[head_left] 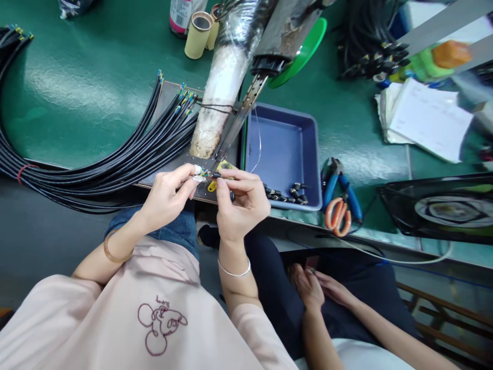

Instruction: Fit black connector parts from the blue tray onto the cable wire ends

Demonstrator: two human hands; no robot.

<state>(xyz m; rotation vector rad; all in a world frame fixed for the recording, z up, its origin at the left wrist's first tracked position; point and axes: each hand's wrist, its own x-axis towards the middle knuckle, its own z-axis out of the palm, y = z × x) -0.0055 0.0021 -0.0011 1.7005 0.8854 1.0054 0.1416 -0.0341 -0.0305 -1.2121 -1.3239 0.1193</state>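
Observation:
My left hand pinches the stripped end of a black cable, its fingertips closed around thin coloured wires near the bench's front edge. My right hand is closed too, pinching a small black connector part right against those wire ends. Both hands meet just in front of a wrapped machine column. A thick bundle of black cables sweeps in from the left, its coloured tips fanned out on a dark plate.
A blue tray with several small black parts stands right of my hands. Blue-handled pliers and orange scissors lie beside it. Another person's hands rest in a lap at lower right. Papers lie far right.

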